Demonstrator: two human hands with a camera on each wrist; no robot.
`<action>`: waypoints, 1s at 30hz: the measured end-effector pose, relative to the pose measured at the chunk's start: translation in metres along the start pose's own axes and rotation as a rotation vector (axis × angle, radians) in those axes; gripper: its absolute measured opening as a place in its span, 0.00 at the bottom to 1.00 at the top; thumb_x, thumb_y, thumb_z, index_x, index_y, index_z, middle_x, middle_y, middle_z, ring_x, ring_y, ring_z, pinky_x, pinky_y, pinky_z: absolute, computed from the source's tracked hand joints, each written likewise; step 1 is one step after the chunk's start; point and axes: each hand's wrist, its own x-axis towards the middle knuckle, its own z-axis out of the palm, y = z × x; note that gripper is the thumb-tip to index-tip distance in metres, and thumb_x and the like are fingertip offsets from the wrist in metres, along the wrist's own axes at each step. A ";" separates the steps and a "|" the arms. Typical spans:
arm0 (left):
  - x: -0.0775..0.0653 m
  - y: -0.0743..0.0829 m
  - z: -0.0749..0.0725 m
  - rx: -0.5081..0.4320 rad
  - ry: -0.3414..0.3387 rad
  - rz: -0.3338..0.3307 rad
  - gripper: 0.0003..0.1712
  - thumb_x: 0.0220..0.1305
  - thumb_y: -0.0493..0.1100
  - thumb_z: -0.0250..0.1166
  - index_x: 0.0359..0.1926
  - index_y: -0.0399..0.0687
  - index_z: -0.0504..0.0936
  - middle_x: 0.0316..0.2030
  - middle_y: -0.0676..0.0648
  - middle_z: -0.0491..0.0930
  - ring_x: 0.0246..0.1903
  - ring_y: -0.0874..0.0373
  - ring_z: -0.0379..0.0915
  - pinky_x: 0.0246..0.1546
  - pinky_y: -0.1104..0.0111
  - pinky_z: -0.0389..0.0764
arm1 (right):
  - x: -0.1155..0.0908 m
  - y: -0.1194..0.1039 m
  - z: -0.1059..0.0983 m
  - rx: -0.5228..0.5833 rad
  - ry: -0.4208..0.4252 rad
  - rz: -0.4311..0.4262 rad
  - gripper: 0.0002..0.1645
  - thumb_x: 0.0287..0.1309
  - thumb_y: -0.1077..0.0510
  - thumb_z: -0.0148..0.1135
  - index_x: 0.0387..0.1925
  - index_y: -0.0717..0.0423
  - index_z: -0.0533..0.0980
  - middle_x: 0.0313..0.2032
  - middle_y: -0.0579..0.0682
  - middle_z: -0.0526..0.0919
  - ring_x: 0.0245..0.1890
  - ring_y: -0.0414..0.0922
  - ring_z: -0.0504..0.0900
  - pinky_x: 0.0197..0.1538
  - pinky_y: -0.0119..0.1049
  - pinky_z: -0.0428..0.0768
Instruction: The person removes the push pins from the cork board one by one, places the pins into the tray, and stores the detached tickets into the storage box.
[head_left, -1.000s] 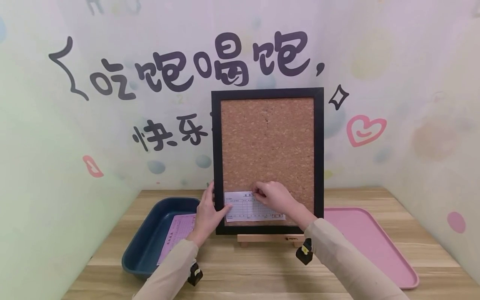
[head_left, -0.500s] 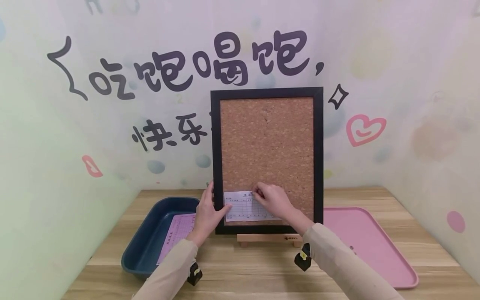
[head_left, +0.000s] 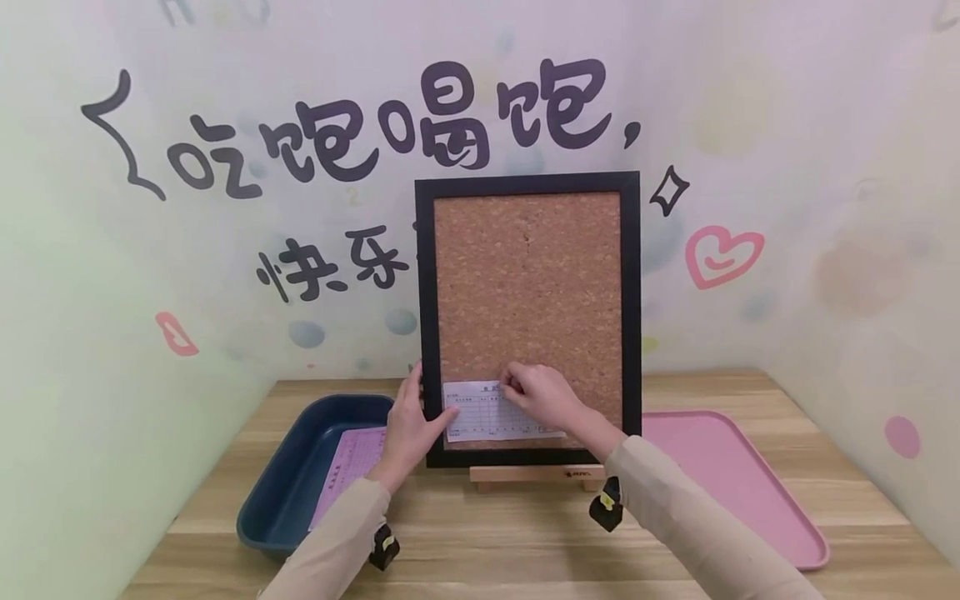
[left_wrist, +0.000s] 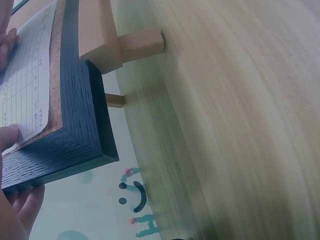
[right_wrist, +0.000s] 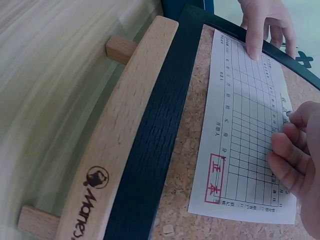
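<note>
A cork board (head_left: pixel 528 283) in a black frame stands upright on a wooden easel (head_left: pixel 536 475). A white printed form (head_left: pixel 468 417) lies flat across its lower part. My left hand (head_left: pixel 410 425) grips the frame's left edge, thumb pressing the form's left end in front and fingers behind, as the left wrist view shows. My right hand (head_left: pixel 543 396) is at the form's top edge with its fingers curled. In the right wrist view, its thumb and forefinger pinch what looks like a pushpin, mostly hidden by the fingertips, against the board.
On the left, a dark blue tub (head_left: pixel 258 508) holds a pink printed form (head_left: pixel 348 467). To the right lies a pink tray (head_left: pixel 750 475), partly covered by my right sleeve. A wall with painted characters rises behind the wooden table (head_left: pixel 480 550).
Both hands keep their places on the board and form. My right forearm dipped and came back up slightly. The whole view has shifted a little.
</note>
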 end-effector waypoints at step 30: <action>0.009 -0.001 -0.008 -0.005 0.002 0.009 0.44 0.44 0.41 0.73 0.62 0.38 0.61 0.47 0.39 0.70 0.37 0.51 0.74 0.30 0.63 0.79 | -0.027 0.020 0.000 0.115 -0.010 0.042 0.04 0.57 0.61 0.57 0.28 0.51 0.73 0.18 0.39 0.69 0.17 0.34 0.65 0.19 0.25 0.62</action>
